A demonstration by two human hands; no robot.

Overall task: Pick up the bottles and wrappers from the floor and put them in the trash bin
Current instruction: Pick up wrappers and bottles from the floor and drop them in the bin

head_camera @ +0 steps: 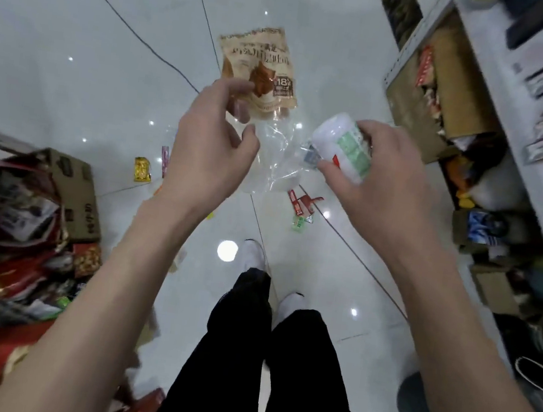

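My left hand [207, 142] pinches a brown snack wrapper [259, 66] by its lower part, held up over the white floor. A clear plastic wrapper [276, 158] hangs between my hands; which hand grips it is unclear. My right hand [375, 181] is curled round a white plastic bottle [342, 146] with a green label, its base pointing up and left. On the floor below lie a yellow wrapper [142, 170], a pink wrapper [164, 160], a red wrapper [301, 203] and a small green wrapper [298, 224]. No trash bin is recognisable.
A cardboard box [75, 193] and a heap of red and mixed packaging [14, 262] crowd the left. Shelving [504, 108] with boxes and goods runs along the right. My legs and white shoes [256, 255] stand on the tiles below. A dark cable [116, 12] crosses the floor.
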